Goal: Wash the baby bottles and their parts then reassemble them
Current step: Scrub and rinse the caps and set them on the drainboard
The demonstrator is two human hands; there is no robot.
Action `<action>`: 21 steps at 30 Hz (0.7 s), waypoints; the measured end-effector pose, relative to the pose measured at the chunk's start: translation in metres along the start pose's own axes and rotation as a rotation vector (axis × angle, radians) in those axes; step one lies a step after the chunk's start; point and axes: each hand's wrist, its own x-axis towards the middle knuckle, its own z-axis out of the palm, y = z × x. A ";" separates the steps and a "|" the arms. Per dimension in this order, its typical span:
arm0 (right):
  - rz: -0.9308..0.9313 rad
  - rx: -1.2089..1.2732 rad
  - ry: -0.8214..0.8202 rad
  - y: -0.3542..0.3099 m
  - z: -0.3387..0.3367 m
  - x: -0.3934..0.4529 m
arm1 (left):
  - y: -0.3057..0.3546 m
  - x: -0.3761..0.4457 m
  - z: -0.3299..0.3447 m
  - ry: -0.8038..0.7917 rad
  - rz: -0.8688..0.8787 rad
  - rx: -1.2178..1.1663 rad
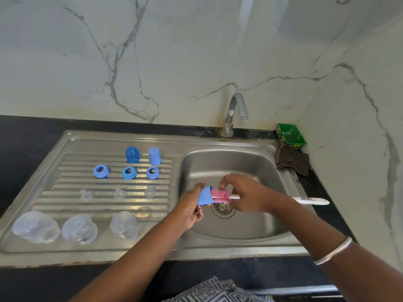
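Over the sink basin (235,227), my left hand (192,205) grips a light blue bottle cap (205,196) with its mouth turned right. My right hand (244,192) holds a brush with a pink sponge head (220,194) and a white handle (311,201); the sponge tip sits in the cap's mouth. On the drainboard (104,192) stand two more blue caps (132,154), three blue collar rings (129,172), three clear nipples (119,194) and three clear bottles (79,229) upside down.
A steel tap (236,110) stands behind the basin with no water running. A green tray (290,133) and a checked cloth (292,159) lie at the back right corner. Black countertop (26,149) surrounds the sink; the drain (222,208) lies below my hands.
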 end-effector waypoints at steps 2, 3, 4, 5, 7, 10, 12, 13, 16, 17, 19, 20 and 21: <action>-0.023 -0.009 -0.005 0.003 -0.007 -0.002 | 0.004 -0.001 -0.002 -0.009 0.012 0.025; -0.039 -0.021 -0.008 0.003 -0.010 -0.004 | 0.005 -0.003 -0.002 -0.018 0.021 0.035; -0.039 -0.057 -0.022 0.004 -0.014 -0.005 | 0.006 -0.003 -0.001 -0.028 0.041 0.048; -0.022 -0.125 -0.036 0.003 -0.016 -0.007 | 0.007 -0.004 -0.001 -0.033 0.069 0.070; 0.037 -0.292 -0.038 0.004 -0.018 -0.011 | 0.006 -0.001 0.001 -0.015 0.160 0.139; 0.088 -0.457 0.038 -0.003 -0.009 -0.010 | 0.003 0.001 0.007 0.043 0.350 0.222; 0.117 -0.405 0.083 -0.009 0.004 -0.007 | 0.004 -0.001 0.012 0.078 0.480 0.278; 0.140 -0.305 0.081 -0.011 0.010 -0.007 | 0.006 -0.003 0.012 0.101 0.547 0.310; 0.257 0.127 0.056 -0.018 0.015 -0.008 | 0.013 -0.007 0.007 0.056 0.712 0.366; 0.323 0.326 0.045 -0.021 0.014 -0.009 | 0.014 -0.006 0.003 0.003 0.747 0.395; 0.466 0.668 -0.021 -0.029 0.009 -0.011 | 0.015 -0.005 -0.006 -0.082 0.797 0.459; 0.527 0.764 -0.071 -0.029 0.006 -0.013 | 0.016 -0.004 -0.008 -0.102 0.821 0.493; 0.572 0.823 -0.129 -0.028 0.003 -0.013 | 0.016 -0.004 -0.009 -0.108 0.847 0.513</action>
